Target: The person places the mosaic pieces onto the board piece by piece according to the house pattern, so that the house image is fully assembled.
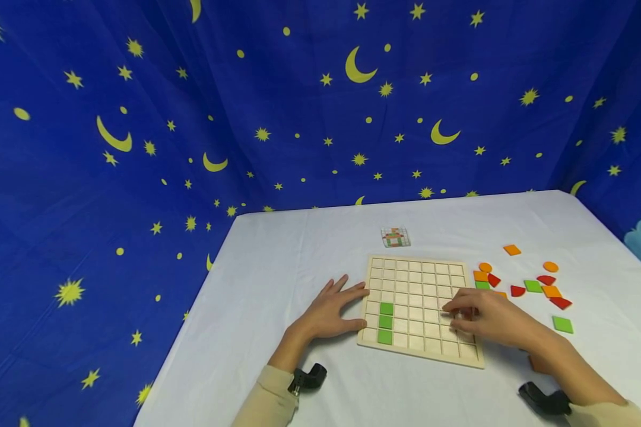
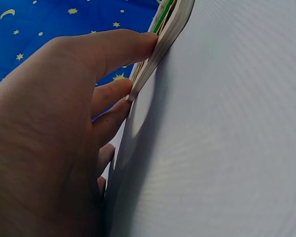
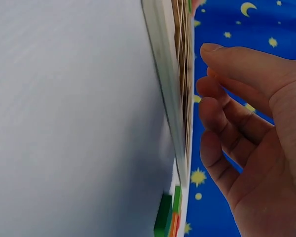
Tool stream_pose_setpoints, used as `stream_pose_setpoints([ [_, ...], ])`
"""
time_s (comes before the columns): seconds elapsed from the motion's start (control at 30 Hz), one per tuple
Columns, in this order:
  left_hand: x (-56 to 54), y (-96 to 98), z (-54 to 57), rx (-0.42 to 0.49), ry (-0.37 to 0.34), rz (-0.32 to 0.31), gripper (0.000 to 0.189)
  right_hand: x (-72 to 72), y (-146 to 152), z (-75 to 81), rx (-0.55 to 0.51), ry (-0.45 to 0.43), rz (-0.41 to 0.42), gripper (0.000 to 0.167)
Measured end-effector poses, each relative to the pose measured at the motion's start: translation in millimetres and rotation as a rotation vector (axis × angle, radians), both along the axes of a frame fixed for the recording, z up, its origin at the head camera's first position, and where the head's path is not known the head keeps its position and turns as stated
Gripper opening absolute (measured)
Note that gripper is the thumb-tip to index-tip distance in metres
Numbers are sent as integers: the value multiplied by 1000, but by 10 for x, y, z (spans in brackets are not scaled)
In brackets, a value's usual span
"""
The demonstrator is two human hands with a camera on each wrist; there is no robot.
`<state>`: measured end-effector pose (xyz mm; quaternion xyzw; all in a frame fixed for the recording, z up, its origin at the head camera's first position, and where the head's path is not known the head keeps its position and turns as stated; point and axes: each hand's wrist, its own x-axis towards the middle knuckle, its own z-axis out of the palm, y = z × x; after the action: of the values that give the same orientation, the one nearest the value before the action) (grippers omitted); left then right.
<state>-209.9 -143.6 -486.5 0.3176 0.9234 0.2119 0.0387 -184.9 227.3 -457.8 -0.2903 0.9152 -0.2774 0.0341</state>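
Note:
A pale wooden grid board [image 1: 416,308] lies on the white table, with three green square tiles [image 1: 386,322] in a column near its left side. My left hand [image 1: 326,311] rests at the board's left edge, fingers spread and fairly straight; in the left wrist view the thumb [image 2: 138,44] and fingertips touch that edge. Over the right part of the board hovers my right hand [image 1: 491,317]. Its fingers are loosely bent, and in the right wrist view nothing shows between the thumb [image 3: 232,59] and fingers.
Right of the board lie loose tiles: orange squares [image 1: 512,250], orange circles [image 1: 551,267], red quarter-rounds [image 1: 518,291] and green squares [image 1: 563,324]. A small patterned card [image 1: 395,237] sits beyond the board. Blue star-patterned cloth [image 1: 299,89] hangs behind the table.

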Motion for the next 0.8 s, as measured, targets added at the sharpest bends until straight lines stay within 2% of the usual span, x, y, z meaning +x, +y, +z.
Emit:
stream_pose_setpoints([
  [0.1,-2,3,-1,2,-1,-5,70,8,81,-1,-11,-9,-32,23],
  [0.33,4,-45,-15,-21,-7,26,70,-3,203,-23,-19,-20,-74,28],
  [0.8,5,4,-3,-16,-17,15,69,2,516,-11,52,-13,-230,37],
])
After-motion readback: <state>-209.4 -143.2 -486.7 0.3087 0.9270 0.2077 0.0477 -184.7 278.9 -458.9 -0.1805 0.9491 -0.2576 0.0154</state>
